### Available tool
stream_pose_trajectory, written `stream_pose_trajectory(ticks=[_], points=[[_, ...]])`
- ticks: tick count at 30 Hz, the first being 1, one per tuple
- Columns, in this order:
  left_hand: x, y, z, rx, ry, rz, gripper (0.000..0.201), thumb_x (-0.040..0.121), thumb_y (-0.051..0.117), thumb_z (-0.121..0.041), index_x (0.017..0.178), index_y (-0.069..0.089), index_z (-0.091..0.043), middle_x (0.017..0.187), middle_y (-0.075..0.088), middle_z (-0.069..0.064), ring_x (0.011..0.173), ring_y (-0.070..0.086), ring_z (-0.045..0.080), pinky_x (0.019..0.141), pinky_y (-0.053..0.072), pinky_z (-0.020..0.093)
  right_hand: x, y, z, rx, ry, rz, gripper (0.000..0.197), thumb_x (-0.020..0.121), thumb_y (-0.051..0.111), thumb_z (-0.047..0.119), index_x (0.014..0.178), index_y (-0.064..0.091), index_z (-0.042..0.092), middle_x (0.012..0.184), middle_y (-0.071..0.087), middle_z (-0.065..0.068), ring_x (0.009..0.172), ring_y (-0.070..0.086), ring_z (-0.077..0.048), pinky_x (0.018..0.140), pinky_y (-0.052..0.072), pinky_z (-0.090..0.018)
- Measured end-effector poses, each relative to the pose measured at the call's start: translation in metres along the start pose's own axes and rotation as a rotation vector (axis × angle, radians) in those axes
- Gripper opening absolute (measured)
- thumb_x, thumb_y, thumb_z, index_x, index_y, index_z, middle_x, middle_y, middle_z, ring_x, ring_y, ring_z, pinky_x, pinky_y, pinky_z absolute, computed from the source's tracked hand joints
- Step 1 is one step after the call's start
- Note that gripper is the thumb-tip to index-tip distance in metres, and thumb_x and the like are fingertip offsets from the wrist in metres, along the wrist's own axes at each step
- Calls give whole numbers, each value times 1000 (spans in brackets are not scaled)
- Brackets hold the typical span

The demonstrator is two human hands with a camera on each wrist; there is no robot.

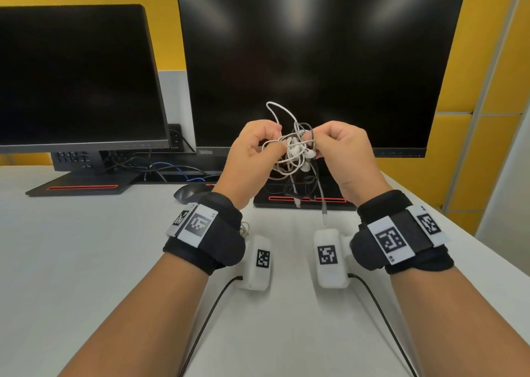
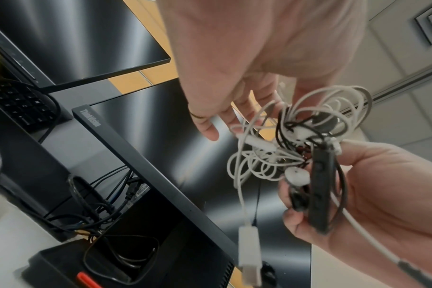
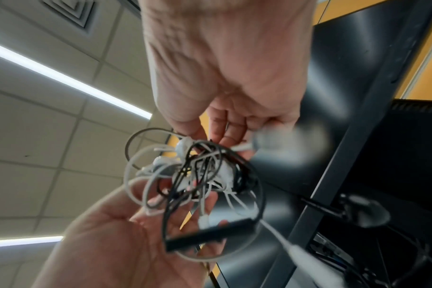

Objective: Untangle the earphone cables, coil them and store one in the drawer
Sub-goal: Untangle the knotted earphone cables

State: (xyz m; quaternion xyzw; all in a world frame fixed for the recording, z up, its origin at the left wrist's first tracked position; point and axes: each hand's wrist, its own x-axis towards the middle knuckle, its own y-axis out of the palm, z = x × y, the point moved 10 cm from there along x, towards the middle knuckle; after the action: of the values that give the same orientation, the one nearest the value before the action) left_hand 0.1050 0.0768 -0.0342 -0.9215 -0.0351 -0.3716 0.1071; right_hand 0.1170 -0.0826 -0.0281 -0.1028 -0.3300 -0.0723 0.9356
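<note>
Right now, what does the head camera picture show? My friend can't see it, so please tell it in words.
Two hands, left hand and right hand, hold up a knot of white and black earphone cables above a white desk. Behind them stand two dark monitors, and a plug dangles from the knot.

Both hands (image 1: 253, 147) (image 1: 341, 148) pinch tangled earphone cables (image 1: 295, 150) (above the desk (image 1: 86, 247)).

White desk (image 1: 86, 262) carries two dark monitors (image 1: 321, 69) side by side before yellow wall panels (image 1: 499, 61). Tiled ceiling (image 3: 49, 155) overhead with lit strip lights (image 3: 69, 79) and an air vent (image 2: 429, 25)
</note>
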Motion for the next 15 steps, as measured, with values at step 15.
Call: stream_pose_trajectory(ticks=[15], points=[[-3,-14,-6,-52,9,-126,14,89,67,-14,82,55,-19,77,60,1,71,62,14,59,56,27,-6,16,8,16,-14,139,9,92,58,7,99,61,12,79,69,-15,69,68,-19,65,57,-26]])
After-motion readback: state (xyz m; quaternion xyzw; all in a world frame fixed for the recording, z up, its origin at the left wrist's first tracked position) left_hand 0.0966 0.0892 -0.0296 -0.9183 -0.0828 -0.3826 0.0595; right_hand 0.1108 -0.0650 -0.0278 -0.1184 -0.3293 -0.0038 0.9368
